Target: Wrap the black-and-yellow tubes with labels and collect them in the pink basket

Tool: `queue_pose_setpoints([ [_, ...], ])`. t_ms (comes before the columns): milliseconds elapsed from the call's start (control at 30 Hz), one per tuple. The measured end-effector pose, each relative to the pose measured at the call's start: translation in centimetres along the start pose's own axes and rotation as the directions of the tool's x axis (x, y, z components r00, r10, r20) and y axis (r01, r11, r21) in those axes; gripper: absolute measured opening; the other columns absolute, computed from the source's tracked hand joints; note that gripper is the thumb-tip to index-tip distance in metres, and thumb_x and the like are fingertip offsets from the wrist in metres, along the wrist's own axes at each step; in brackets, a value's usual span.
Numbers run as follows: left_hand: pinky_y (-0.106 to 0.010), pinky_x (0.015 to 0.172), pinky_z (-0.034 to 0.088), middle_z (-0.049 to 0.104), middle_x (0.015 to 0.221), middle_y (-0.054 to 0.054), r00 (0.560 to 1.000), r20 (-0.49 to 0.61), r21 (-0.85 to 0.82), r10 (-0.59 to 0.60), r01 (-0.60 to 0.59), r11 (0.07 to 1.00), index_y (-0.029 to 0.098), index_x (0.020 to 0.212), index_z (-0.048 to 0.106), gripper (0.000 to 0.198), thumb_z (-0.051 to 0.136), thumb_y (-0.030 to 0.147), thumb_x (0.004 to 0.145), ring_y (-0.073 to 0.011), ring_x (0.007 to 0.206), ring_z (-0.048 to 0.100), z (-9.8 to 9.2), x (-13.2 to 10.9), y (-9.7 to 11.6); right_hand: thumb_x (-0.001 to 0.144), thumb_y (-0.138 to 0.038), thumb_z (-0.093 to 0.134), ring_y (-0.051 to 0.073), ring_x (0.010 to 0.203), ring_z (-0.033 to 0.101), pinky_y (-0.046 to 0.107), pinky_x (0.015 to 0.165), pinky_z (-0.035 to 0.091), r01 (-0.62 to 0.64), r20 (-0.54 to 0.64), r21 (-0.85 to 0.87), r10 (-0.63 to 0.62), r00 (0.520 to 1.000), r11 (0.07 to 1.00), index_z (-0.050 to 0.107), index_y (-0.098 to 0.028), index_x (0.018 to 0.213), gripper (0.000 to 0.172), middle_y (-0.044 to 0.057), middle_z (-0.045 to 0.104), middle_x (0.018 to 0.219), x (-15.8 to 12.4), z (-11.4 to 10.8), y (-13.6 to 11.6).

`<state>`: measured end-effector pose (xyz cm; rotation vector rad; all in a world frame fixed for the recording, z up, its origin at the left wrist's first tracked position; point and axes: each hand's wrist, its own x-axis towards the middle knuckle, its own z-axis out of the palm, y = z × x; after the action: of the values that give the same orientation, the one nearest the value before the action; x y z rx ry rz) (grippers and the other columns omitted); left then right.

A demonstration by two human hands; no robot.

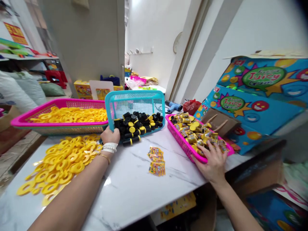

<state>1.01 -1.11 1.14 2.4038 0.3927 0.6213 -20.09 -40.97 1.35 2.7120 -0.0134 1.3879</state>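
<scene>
My left hand (110,136) is closed around the near left rim of a teal mesh basket (135,94). This basket is tipped on its side, its mouth facing me, and black cylinders with yellow caps (141,123) lie in it, some out on the table. My right hand (213,160) lies over the near edge of a pink basket (176,136), thumb by the rim. Its spread fingers rest on small yellow-labelled cylinders (190,128) that fill the basket. Between the hands, a few small printed yellow cards (157,162) lie on the white marbled table (134,189).
Loose yellow rings (64,160) are heaped at the left, before a larger pink basket (69,102) full of more rings. Blue gum cartons (257,104) and a small brown box (220,122) stand at the right. Behind lie a blue tool-like object (174,106) and a red bag (191,106).
</scene>
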Motion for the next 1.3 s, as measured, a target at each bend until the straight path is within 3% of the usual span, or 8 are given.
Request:
queue_pose_setpoints([
  [200, -0.031, 0.064, 0.038, 0.059, 0.061, -0.009, 1.0, -0.01, -0.019, 0.019, -0.02, 1.0, 0.02, 0.069, 0.062, 0.027, 0.042, 0.036, 0.077, -0.0264, 0.069, 0.059, -0.2, 0.5, -1.0, 0.086, -0.045, 0.064, 0.04, 0.137, 0.038, 0.068, 0.111, 0.013, -0.04, 0.081, 0.0, 0.04, 0.996, 0.999, 0.073, -0.033, 0.114, 0.032, 0.007, 0.06, 0.139, 1.6, 4.3, -0.2],
  [533, -0.029, 0.066, 0.039, 0.058, 0.061, -0.005, 0.992, 0.119, -0.146, 0.044, -0.026, 0.989, 0.02, 0.068, 0.059, 0.021, 0.045, 0.032, 0.076, -0.0222, 0.068, 0.057, -0.3, -0.2, 0.0, 0.087, -0.046, 0.061, 0.033, 0.113, 0.056, 0.052, 0.104, 0.031, -0.076, 0.1, -0.067, 0.083, 0.992, 0.995, 0.069, -0.024, 0.123, 0.043, 0.013, 0.059, 0.138, 3.0, 8.1, 3.6],
  [667, -0.03, 0.069, 0.041, 0.061, 0.063, -0.005, 0.989, 0.144, -0.275, 0.019, 0.021, 0.961, 0.019, 0.07, 0.064, 0.019, 0.048, 0.028, 0.075, -0.0234, 0.072, 0.059, -0.1, -0.2, 0.0, 0.083, -0.047, 0.064, 0.039, 0.121, 0.052, 0.06, 0.104, 0.032, -0.087, 0.071, -0.028, 0.089, 0.994, 0.996, 0.066, -0.023, 0.127, 0.05, 0.014, 0.053, 0.144, 2.9, 7.7, 3.0],
  [800, -0.029, 0.07, 0.044, 0.063, 0.063, -0.004, 0.988, 0.154, -0.364, -0.004, 0.06, 0.929, 0.019, 0.069, 0.067, 0.017, 0.052, 0.025, 0.072, -0.0227, 0.071, 0.061, 0.3, -0.1, -0.3, 0.084, -0.044, 0.065, 0.042, 0.14, 0.036, 0.065, 0.111, 0.026, -0.063, -0.036, 0.182, 0.071, 0.997, 0.981, 0.056, -0.023, 0.138, 0.059, 0.014, 0.039, 0.155, 4.6, 5.6, -0.9],
  [900, -0.028, 0.069, 0.045, 0.064, 0.064, -0.003, 0.989, 0.141, -0.445, -0.03, 0.091, 0.891, 0.019, 0.075, 0.071, 0.021, 0.052, 0.023, 0.071, -0.0207, 0.07, 0.061, 1.0, -0.3, -0.6, 0.086, -0.041, 0.064, 0.032, 0.139, 0.043, 0.052, 0.114, 0.033, -0.061, -0.01, 0.485, 0.075, 0.997, 0.873, 0.049, -0.021, 0.143, 0.062, 0.014, 0.045, 0.152, 7.6, 5.7, -5.0],
  [967, -0.027, 0.069, 0.046, 0.065, 0.067, -0.001, 0.991, 0.126, -0.498, -0.054, 0.11, 0.86, 0.019, 0.083, 0.073, 0.026, 0.051, 0.023, 0.07, -0.0193, 0.069, 0.061, 1.5, -0.6, -0.7, 0.082, -0.043, 0.067, 0.031, 0.136, 0.045, 0.051, 0.114, 0.034, -0.176, 0.07, 0.608, 0.168, 0.983, 0.774, 0.049, -0.019, 0.141, 0.066, 0.014, 0.05, 0.147, 10.1, 7.6, -7.3],
  [1100, -0.027, 0.07, 0.049, 0.065, 0.065, 0.001, 0.99, 0.101, -0.584, -0.095, 0.137, 0.8, 0.019, 0.094, 0.075, 0.036, 0.051, 0.021, 0.068, -0.0182, 0.069, 0.062, 2.3, -0.9, -0.9, 0.072, -0.049, 0.072, 0.034, 0.123, 0.055, 0.053, 0.106, 0.04, -0.553, 0.323, 0.71, 0.497, 0.806, 0.435, 0.051, -0.013, 0.134, 0.075, 0.02, 0.059, 0.132, 14.3, 14.0, -9.8],
  [1300, -0.026, 0.076, 0.053, 0.07, 0.076, 0.001, 0.994, 0.082, -0.676, -0.07, 0.107, 0.729, 0.017, 0.106, 0.073, 0.046, 0.051, 0.017, 0.066, -0.0174, 0.074, 0.065, 3.1, -0.7, -0.8, 0.062, -0.044, 0.078, 0.032, 0.115, 0.058, 0.051, 0.104, 0.041, -0.543, 0.264, 0.794, 0.649, 0.713, 0.274, 0.044, -0.014, 0.133, 0.084, 0.018, 0.06, 0.127, 16.9, 19.1, -10.1],
])
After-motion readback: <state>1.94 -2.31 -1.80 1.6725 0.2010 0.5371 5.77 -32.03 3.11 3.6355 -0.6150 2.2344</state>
